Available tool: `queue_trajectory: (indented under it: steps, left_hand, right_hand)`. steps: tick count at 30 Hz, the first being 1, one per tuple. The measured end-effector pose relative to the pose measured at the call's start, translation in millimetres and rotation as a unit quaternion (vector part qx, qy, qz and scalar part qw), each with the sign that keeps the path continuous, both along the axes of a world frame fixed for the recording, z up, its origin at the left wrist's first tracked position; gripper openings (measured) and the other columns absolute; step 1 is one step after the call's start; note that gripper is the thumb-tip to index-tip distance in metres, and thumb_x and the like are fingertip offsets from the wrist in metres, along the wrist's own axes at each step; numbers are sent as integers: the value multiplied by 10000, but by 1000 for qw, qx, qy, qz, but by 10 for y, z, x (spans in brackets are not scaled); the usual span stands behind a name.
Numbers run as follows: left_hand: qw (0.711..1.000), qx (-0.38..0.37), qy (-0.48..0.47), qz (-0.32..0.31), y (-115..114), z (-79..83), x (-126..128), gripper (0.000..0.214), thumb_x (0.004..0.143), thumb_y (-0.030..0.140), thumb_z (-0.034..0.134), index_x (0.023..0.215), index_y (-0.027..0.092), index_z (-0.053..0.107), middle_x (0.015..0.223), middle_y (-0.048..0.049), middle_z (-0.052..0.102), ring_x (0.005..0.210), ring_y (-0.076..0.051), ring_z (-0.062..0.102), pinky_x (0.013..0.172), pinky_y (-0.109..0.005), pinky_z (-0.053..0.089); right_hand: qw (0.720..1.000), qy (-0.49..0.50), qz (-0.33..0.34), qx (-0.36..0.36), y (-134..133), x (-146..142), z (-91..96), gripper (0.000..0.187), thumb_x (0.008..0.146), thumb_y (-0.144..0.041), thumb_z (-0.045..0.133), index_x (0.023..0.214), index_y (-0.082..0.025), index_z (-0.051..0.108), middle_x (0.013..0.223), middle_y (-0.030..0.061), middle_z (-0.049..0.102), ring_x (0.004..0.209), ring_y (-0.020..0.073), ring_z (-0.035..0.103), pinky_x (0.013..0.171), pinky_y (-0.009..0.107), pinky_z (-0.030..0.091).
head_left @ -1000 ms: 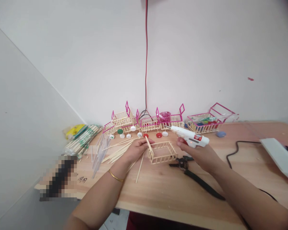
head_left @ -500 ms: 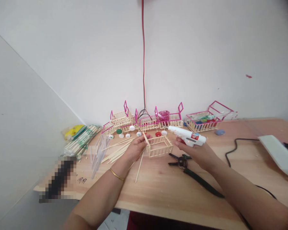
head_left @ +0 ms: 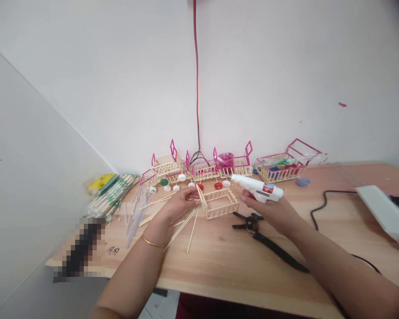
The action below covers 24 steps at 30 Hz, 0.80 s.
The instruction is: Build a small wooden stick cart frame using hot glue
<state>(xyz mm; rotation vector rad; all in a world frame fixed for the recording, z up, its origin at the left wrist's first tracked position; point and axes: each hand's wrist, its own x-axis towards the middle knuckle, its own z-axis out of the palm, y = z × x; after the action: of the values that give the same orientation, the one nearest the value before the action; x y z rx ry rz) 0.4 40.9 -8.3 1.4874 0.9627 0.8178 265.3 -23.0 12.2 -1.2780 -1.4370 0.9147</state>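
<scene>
A small open-topped basket [head_left: 221, 215] of thin wooden sticks sits on the table, with a longer slanted stick at its left end. My left hand [head_left: 182, 201] is beside that end, its fingertips at or very near the slanted stick, thumb and fingers slightly apart; contact is hard to make out. In my right hand [head_left: 261, 208] is a white glue gun [head_left: 256, 186], its nozzle pointing left above the basket's far side. Below the gun lies a black-handled cutting tool [head_left: 252, 224]. Loose wooden sticks [head_left: 193, 232] lie under and beside my left hand.
Along the wall stand stick carts with pink edges [head_left: 204, 170], bottle-cap wheels [head_left: 218, 186] and a pink cup [head_left: 226, 160]. A pink-edged basket [head_left: 281, 170] is further right. Glue sticks [head_left: 136, 217] and packed sticks [head_left: 111, 197] lie left. At right are a white box [head_left: 384, 215] and black cord [head_left: 324, 206].
My left hand has shifted left, its fingers drawing back from the basket's left end. The basket and the glue gun in my right hand have stayed nearly in place.
</scene>
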Motion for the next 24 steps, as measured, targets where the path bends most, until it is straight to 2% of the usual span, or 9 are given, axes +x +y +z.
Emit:
queue_trajectory:
  steps: [2, 4, 8, 11, 15, 18, 24]
  left_hand:
    - [998, -11, 32, -52, -27, 36, -41, 698, 592, 173, 791, 1244, 188, 542, 1149, -98, 573, 955, -180, 569, 829, -310, 441]
    - [996, -14, 42, -77, -51, 19, -35, 825, 555, 167, 812, 1305, 221, 473, 1215, -106, 523, 947, -178, 566, 799, -300, 452]
    - [996, 28, 60, -53, -77, -117, 73, 935, 502, 201, 848, 1322, 227, 400, 1227, -102, 485, 1016, -203, 525, 771, -278, 450]
    - [995, 56, 81, -15, -83, -201, 149, 896, 517, 238, 843, 1297, 212, 404, 1150, -78, 513, 912, -167, 533, 724, -254, 434]
    - [990, 85, 113, -6, -89, -206, 169, 681, 598, 260, 791, 1204, 181, 489, 1026, -47, 545, 850, -150, 526, 706, -245, 424]
    - [990, 87, 106, -16, -93, -157, 151, 634, 626, 215, 756, 1204, 186, 497, 1085, -55, 550, 937, -178, 540, 794, -281, 437]
    - [996, 77, 48, -12, -103, -47, 109, 695, 617, 185, 757, 1260, 190, 492, 1251, -86, 514, 1143, -228, 483, 955, -330, 389]
  right_hand:
    - [1000, 1, 2, 1, 3, 3, -10, 283, 711, -461, 658, 748, -187, 595, 750, 54, 644, 738, 212, 596, 664, 294, 472]
    - [1000, -2, 2, 6, 4, 8, -19, 290, 713, -464, 656, 749, -183, 596, 737, 54, 642, 722, 208, 592, 650, 295, 468]
    - [1000, 0, -1, 0, 9, 17, -35, 294, 703, -461, 669, 743, -178, 602, 729, 41, 644, 710, 194, 596, 648, 286, 462]
    - [1000, 4, -4, -10, 18, 15, -49, 299, 682, -458, 684, 740, -173, 615, 736, 49, 656, 720, 204, 605, 652, 292, 467]
    - [1000, 9, -10, -13, 27, 3, -58, 307, 679, -454, 689, 764, -166, 624, 764, 69, 667, 745, 222, 612, 670, 312, 477]
    - [1000, 3, -8, -9, 26, -1, -57, 295, 690, -447, 684, 767, -169, 625, 761, 66, 669, 737, 218, 614, 662, 306, 481]
    - [1000, 0, -29, 1, 16, 25, -40, 260, 694, -434, 678, 758, -186, 631, 768, 53, 681, 736, 216, 626, 653, 298, 491]
